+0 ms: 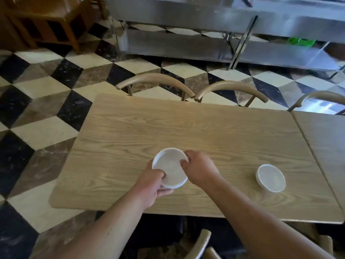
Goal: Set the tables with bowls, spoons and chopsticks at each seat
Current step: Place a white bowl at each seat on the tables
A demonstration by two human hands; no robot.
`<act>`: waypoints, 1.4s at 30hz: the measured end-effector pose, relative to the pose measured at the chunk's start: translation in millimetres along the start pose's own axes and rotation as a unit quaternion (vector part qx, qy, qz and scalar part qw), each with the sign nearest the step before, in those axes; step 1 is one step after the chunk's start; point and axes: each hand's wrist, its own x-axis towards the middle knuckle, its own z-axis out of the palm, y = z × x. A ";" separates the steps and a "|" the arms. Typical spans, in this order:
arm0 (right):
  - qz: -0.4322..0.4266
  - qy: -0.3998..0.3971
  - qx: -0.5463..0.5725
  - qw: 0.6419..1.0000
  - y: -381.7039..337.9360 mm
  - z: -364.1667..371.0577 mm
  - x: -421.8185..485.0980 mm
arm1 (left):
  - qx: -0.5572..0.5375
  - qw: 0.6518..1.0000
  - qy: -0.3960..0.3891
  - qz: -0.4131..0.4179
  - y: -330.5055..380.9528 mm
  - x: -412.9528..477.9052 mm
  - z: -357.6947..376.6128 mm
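Observation:
Over the near middle of the light wooden table (130, 128) I hold a small stack of white bowls (170, 168), tilted slightly. My left hand (153, 186) grips the stack from below at its near rim, thumb inside. My right hand (198, 168) pinches the right rim of the top bowl, fingers curled over the edge. One more white bowl (271, 178) stands on the table at the near right. No spoons or chopsticks are in view.
Two curved-back chairs (155, 81) (231, 88) stand at the far side, a third (324, 96) by the adjoining table (324, 139) on the right. Chair backs (200, 243) sit at the near edge. Steel shelving (186, 43) lines the back; checkered floor to the left.

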 end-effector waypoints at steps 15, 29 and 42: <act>0.115 -0.066 0.113 0.985 -123.2 79.6 22.9 | -0.033 0.999 -0.016 -0.025 26.0 14.1 -154.2; 0.180 -0.051 0.405 0.895 -75.9 77.2 51.2 | -0.014 0.995 0.095 0.001 19.4 48.9 -167.9; 0.223 -0.062 0.257 0.938 -19.7 163.1 76.9 | -0.039 0.988 0.146 0.019 16.1 52.2 -196.9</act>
